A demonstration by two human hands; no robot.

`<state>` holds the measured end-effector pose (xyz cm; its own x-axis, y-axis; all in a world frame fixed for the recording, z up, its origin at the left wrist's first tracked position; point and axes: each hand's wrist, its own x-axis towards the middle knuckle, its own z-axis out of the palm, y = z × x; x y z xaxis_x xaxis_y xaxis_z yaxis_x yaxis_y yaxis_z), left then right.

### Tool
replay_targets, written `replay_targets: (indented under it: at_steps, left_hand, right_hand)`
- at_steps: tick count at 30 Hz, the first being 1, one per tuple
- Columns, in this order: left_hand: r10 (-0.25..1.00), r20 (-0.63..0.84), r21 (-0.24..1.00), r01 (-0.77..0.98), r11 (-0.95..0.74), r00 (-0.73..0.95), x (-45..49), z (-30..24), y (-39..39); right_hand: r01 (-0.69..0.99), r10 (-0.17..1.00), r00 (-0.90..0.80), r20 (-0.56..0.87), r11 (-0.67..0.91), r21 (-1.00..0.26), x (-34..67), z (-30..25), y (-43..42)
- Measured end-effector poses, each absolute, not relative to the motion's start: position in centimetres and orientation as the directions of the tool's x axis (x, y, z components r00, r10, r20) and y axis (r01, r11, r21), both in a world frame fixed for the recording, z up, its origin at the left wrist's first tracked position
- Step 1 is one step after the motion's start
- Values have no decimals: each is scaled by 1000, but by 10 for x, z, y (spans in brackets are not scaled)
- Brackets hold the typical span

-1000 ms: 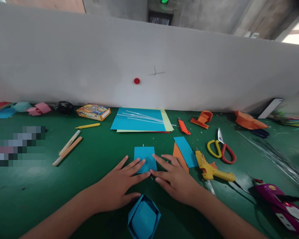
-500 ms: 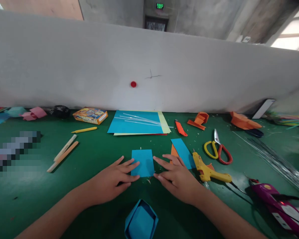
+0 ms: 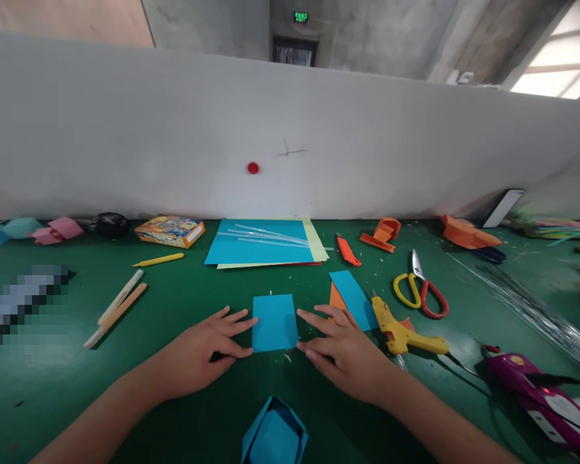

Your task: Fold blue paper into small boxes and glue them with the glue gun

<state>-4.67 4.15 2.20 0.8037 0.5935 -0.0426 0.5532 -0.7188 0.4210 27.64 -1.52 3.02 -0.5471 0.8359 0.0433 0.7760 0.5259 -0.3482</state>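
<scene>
A small blue paper square (image 3: pixel 274 322) lies flat on the green table between my two hands. My left hand (image 3: pixel 210 348) rests at its left edge, fingers spread, fingertips touching or nearly touching the paper. On the other side my right hand (image 3: pixel 341 345) has its fingers apart, their tips at the square's right edge. Close to my body stands a folded blue paper piece (image 3: pixel 274 435) with raised sides. A blue paper strip (image 3: pixel 352 299) lies partly over an orange paper piece (image 3: pixel 337 296), just beyond my right hand.
To the right are a yellow glue gun (image 3: pixel 408 332), scissors (image 3: pixel 419 290) and a purple corded device (image 3: pixel 536 393). Farther back lie a red-orange cutter (image 3: pixel 348 250), stacked coloured sheets (image 3: pixel 256 252) with clear sticks, and a small box (image 3: pixel 170 231). Wooden sticks (image 3: pixel 118 309) and a yellow pen (image 3: pixel 158 260) lie left.
My left hand has drawn back a little to the left, so its fingers cover less of the blue square. My right hand stays by the right edge. The camera view has shifted slightly.
</scene>
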Motion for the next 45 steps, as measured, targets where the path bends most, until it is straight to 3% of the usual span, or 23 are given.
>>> replay_targets:
  at_steps: [6, 13, 21, 32, 42, 45]
  left_hand:
    - [598, -16, 437, 544, -717, 801, -47, 18, 41]
    - [617, -46, 414, 577, -704, 786, -46, 20, 40]
    - [627, -18, 436, 570, -696, 779, -47, 19, 41]
    - [632, -5, 418, 576, -703, 775, -46, 19, 41]
    - [671, 110, 296, 621, -726, 733, -41, 9, 39]
    - [710, 189, 227, 673, -704, 679, -31, 3, 35]
  right_hand:
    - [736, 771, -636, 26, 617, -278, 271, 29, -19]
    - [756, 787, -615, -60, 565, -332, 276, 36, -19]
    - [777, 812, -582, -46, 539, -325, 293, 39, -16]
    - [895, 897, -441, -27, 437, -92, 300, 34, 3]
    - [924, 932, -362, -1, 359, 132, 297, 27, 35]
    - [919, 924, -382, 27, 376, 119, 292, 32, 33]
